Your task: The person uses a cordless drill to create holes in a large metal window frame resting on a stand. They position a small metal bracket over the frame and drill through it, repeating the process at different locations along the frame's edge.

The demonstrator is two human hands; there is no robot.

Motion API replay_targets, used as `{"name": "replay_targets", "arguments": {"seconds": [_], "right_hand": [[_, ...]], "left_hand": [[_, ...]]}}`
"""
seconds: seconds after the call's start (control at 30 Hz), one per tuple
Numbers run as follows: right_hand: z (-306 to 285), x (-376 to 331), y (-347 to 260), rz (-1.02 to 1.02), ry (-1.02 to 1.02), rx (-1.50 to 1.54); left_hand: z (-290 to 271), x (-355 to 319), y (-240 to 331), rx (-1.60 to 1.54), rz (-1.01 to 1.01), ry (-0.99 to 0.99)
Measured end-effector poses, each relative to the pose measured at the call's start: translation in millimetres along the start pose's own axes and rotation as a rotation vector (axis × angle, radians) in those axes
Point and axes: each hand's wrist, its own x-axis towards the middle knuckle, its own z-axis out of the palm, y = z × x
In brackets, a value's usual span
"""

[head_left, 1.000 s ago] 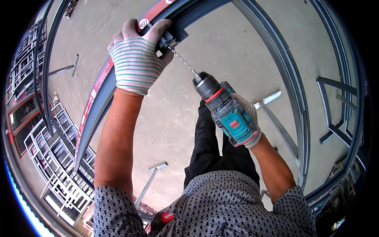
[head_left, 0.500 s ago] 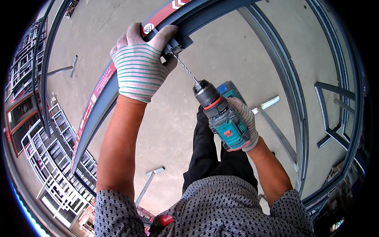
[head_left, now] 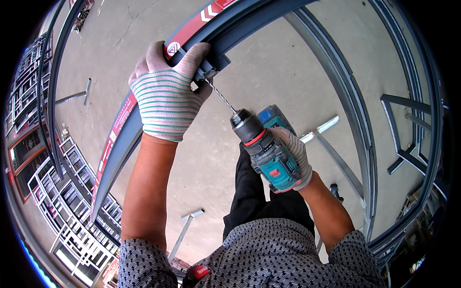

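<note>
A teal and black cordless drill [head_left: 269, 153] is in my right hand [head_left: 293, 153], which wears a striped knit glove and wraps round the handle. Its long twist bit [head_left: 222, 97] points up and left, with the tip at a small dark metal piece [head_left: 206, 72]. My gloved left hand [head_left: 168, 93] grips that piece against the dark grey metal profile [head_left: 230, 36], thumb on one side and fingers over the other. Red protective film [head_left: 194, 29] covers the profile's outer face. Whether the bit has entered the metal cannot be made out.
Long dark profiles [head_left: 336, 62] curve past on the right, beside an angular frame [head_left: 401, 103]. Metal stands [head_left: 185, 230] rise from the concrete floor [head_left: 211, 168]. Stacked light metal frames [head_left: 72, 197] lie at the left. A small dark object [head_left: 336, 192] is near my right forearm.
Both hands, the drill and the held metal piece appear slightly lower and further left in the picture. The surroundings shift a little too. Both grips stay the same.
</note>
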Motion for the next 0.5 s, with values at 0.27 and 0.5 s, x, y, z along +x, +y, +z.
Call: {"name": "replay_targets", "arguments": {"seconds": [0.27, 0.5], "right_hand": [[-10, 21, -1, -0.173, -0.057, -0.209], [7, 29, 13, 0.133, 0.005, 0.111]], "left_hand": [[0, 0, -1, -0.003, -0.007, 0.013], [10, -2, -3, -0.104, -0.059, 0.006]]}}
